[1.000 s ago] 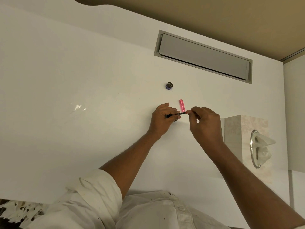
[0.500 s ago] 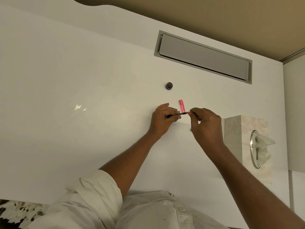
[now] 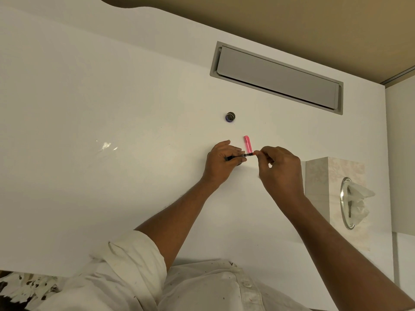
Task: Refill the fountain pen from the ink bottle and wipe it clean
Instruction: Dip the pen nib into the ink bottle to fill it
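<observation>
Over the white desk [image 3: 112,198], the left hand [image 3: 221,161] grips a thin dark fountain pen section [image 3: 243,155] while the right hand [image 3: 280,170] pinches its pink-tipped end; a pink plastic barrel [image 3: 247,144] lies just beyond.

Pen section [image 3: 243,155]: front end hidden inside left hand [image 3: 221,161]. A dark object beneath that hand shows only its 5 o'clock edge, unidentifiable.

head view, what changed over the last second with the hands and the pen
Almost nothing. The right hand shifted slightly at the end of the dark pen part and still pinches it; the left hand keeps its grip. The pink piece, small bottle and tissue box stayed put.
</observation>
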`<state>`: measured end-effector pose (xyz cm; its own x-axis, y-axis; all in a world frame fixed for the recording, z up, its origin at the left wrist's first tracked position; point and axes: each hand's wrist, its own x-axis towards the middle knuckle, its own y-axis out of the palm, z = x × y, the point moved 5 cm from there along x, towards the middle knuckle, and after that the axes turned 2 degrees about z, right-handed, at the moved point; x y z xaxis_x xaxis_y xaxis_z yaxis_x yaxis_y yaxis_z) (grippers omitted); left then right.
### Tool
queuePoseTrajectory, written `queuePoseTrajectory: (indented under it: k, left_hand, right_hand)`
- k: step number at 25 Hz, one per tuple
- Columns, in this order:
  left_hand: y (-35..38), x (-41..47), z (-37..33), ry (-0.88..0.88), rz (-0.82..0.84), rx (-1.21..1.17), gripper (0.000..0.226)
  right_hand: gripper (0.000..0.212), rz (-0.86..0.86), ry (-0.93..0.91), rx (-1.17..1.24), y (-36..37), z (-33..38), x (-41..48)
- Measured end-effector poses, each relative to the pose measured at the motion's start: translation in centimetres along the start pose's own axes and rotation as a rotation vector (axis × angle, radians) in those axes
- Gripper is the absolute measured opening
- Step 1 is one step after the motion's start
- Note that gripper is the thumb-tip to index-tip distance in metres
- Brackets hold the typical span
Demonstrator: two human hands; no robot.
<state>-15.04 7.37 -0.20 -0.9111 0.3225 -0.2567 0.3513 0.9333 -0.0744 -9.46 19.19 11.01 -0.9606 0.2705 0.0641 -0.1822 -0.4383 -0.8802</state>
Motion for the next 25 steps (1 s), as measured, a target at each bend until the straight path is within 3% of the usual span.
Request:
queuePoseTrajectory:
  k: [6, 17, 25]
  left_hand:
    - [0.04, 0.03, 0.06, -0.003, 0.001, -0.005, 0.015]
    - [-0.06, 0.04, 0.09, 0.001, -0.003, 0.012, 0.015]
    - [-0.09, 0.02, 0.07, 0.0, 0.002, 0.003, 0.017]
  right_hand:
    - [0.009, -0.053, -0.01, 0.019, 0.15, -0.12, -0.19]
    - [0.019, -0.048, -0.01, -0.004, 0.55, -0.33, -0.25]
    - [0.014, -0.079, 0.017, 0.091, 0.67, -0.36, -0.56]
